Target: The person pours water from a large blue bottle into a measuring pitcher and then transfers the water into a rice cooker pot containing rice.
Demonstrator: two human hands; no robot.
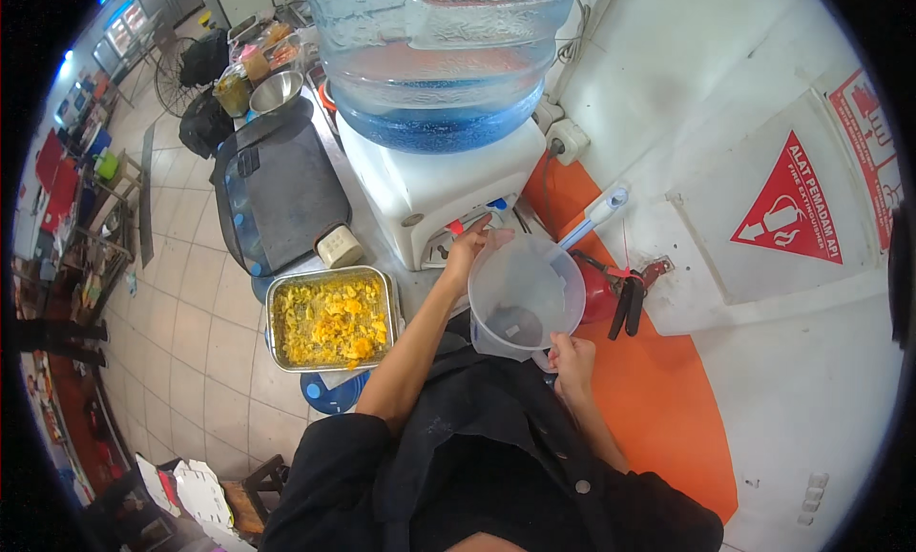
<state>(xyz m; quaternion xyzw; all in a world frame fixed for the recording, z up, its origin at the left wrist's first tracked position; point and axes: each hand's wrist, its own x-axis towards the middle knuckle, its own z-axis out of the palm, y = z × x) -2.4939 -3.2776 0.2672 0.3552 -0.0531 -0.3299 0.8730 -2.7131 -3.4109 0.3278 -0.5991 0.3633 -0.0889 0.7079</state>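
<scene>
A translucent plastic pitcher (526,287) is held in front of my body, its wide mouth facing up. My right hand (575,362) grips it by the handle at the lower right. My left hand (469,255) reaches to the tap recess of a white water dispenser (444,187), beside the pitcher's far left rim. A red tap lever (455,227) and a blue one (497,204) show close to those fingers. Whether they press a tap or touch the rim is hard to tell. On top of the dispenser stands a large clear blue water bottle (436,72), partly filled.
A metal mesh-lined tray (392,316) of yellow food pieces sits left of my left forearm. Beyond it are a black lid-like panel (293,187) and a steel bowl (277,92). At right, a red fire extinguisher (597,294) with black handles hangs by the orange-and-white wall (665,402).
</scene>
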